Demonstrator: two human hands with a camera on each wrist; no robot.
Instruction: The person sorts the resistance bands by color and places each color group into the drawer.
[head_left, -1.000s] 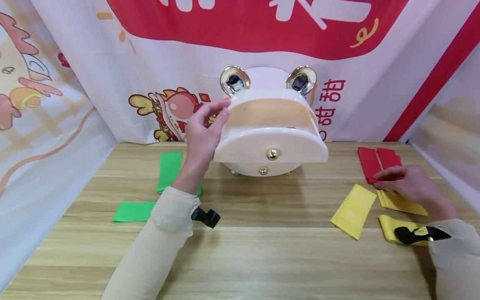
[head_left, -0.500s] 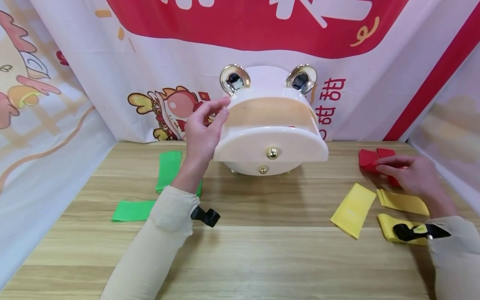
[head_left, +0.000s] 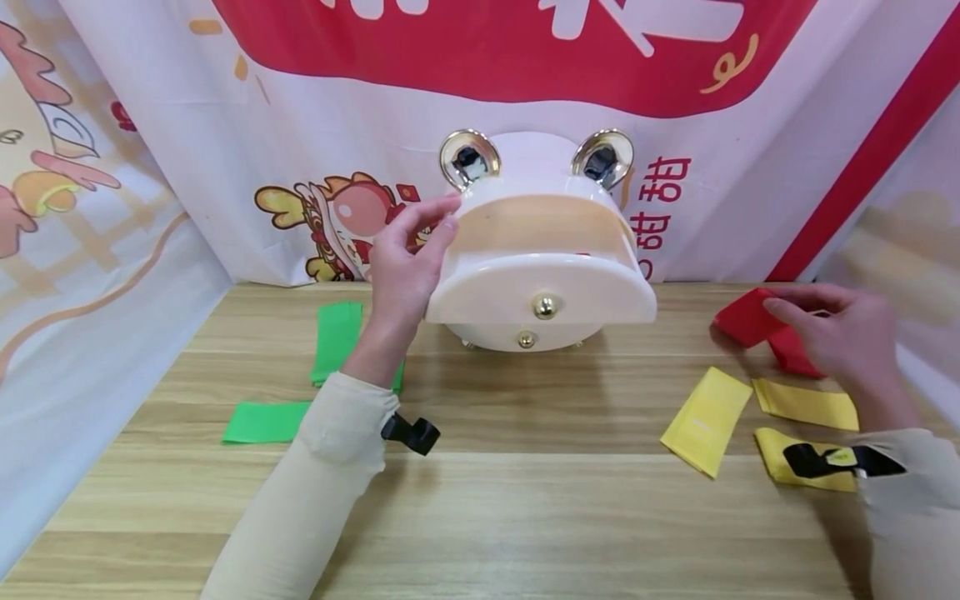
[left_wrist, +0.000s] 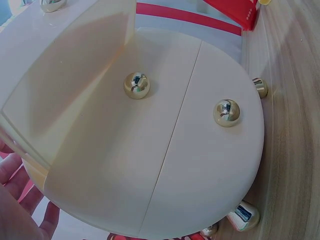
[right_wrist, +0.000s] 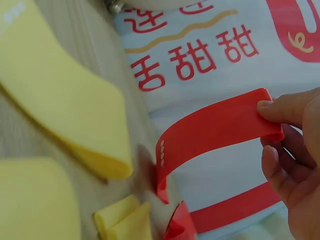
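A white rounded cabinet with gold knobs and two gold-rimmed eyes has its upper drawer pulled out. At its left side, my left hand touches the edge with fingers and thumb; the left wrist view shows the fingers beside the drawer. On the right, my right hand pinches one end of a folded red strip, lifted off the table at that end. The right wrist view shows the red strip hanging in a curve from thumb and fingers. Another red strip lies beneath.
Three yellow strips, one nearest the middle, lie at the right. Green strips lie at the left, some partly behind my left arm. A printed curtain hangs behind the wooden table.
My right hand has moved slightly up and away from the yellow strips, raising one end of the red strip. The left hand and the cabinet have stayed put.
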